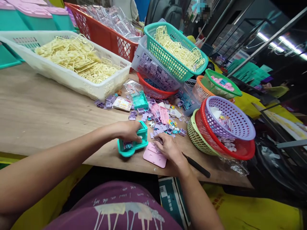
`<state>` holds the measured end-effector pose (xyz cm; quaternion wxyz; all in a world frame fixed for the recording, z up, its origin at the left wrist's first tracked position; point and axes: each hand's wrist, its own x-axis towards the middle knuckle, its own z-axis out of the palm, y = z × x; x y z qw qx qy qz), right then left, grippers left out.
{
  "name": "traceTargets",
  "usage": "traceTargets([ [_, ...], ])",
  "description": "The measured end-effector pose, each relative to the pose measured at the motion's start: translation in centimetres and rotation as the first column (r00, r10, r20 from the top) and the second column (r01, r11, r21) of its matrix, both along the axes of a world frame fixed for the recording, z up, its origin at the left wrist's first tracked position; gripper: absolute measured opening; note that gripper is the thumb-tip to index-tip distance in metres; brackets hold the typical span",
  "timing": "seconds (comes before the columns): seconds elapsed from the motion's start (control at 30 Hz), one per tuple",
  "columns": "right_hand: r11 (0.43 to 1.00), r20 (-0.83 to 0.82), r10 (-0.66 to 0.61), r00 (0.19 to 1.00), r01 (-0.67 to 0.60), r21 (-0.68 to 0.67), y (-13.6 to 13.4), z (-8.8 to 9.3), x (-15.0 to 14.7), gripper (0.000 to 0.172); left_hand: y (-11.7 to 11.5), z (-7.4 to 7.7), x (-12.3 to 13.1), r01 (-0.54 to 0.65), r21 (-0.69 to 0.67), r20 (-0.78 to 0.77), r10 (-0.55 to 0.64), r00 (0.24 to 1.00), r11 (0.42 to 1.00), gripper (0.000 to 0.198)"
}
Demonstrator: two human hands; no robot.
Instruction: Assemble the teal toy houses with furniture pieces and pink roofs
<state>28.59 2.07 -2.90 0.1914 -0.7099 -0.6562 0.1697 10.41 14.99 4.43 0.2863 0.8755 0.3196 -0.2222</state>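
My left hand (128,131) is closed on a teal plastic case (133,148), with the fingers over its far wall and the thumb inside. A small dark blue and purple piece shows in the case's near end. My right hand (169,147) is closed, fingertips pinched around a small clear-looking plastic piece (158,143), partly hidden by the fingers. Just below those fingertips a flat pink plastic panel (154,157) lies on the table. Beyond both hands spreads a pile of small purple plastic parts (158,127), with pink trays (164,115) among them.
A black-handled tool (198,166) lies right of my right hand. Stacked baskets (199,135) stand at the right. A white crate (100,88) of pale yellow frames sits at the back left. A teal basket (165,54) tops another stack. The wooden table's edge (134,166) is close to me.
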Motion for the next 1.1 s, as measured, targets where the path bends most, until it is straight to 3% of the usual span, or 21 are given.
traceTargets([
  [0.17, 0.964, -0.12, -0.102, 0.988, 0.128, 0.232, 0.0, 0.6, -1.9, 0.019, 0.3, -0.1, 0.0, 0.012, 0.042, 0.003, -0.012, 1.0, 0.999, 0.039],
  [0.3, 0.95, -0.205, -0.089, 0.975, 0.145, 0.277, 0.5, 0.5, -3.7, 0.019, 0.1, 0.1, 0.1, 0.016, 0.075, -0.005, -0.016, 1.0, 0.997, 0.04],
  [0.63, 0.936, 0.091, -0.071, 0.993, 0.035, 0.349, 0.5, 0.1, -4.7, 0.018, -0.3, -0.1, 0.2, 0.009, 0.089, 0.005, -0.009, 1.0, 0.996, 0.043],
  [0.83, 0.945, 0.079, -0.093, 0.993, 0.063, 0.32, 0.2, 0.0, -5.0, 0.016, -0.4, 0.0, 0.3, 0.011, 0.084, -0.009, -0.01, 1.0, 0.996, 0.043],
  [1.1, 0.938, 0.183, -0.132, 0.974, 0.063, 0.341, -0.1, -0.6, -5.5, 0.018, -0.5, 0.0, 0.3, 0.026, 0.095, -0.007, -0.025, 1.0, 0.995, 0.043],
])
